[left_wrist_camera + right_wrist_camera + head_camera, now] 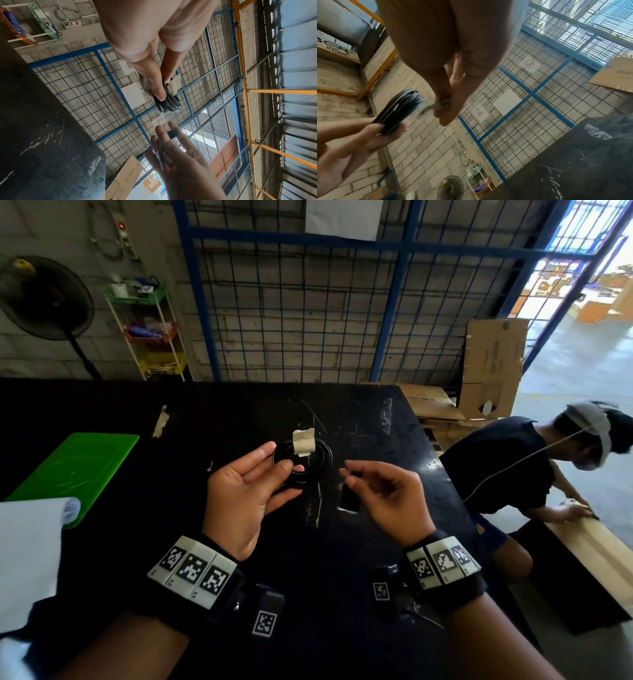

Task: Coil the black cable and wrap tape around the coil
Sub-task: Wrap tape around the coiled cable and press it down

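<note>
The black cable is wound into a small coil (310, 463), held above the black table (239, 412). A strip of beige tape (303, 445) is folded over the coil's far side, its ends sticking up. My left hand (282, 458) pinches the coil's near left rim between thumb and fingers. In the left wrist view the coil (169, 104) and tape (174, 85) show at the fingertips. My right hand (347, 474) pinches the cable's loose end, and a black plug (349, 498) hangs below it. The right wrist view shows that pinch next to the coil (399, 112).
A green board (75, 463) and a white sheet (27, 556) lie at the table's left. Another person (507, 470) works at a cardboard box to the right. A blue wire fence (308, 313) stands behind the table. Old tape scraps (160, 422) stick to the tabletop.
</note>
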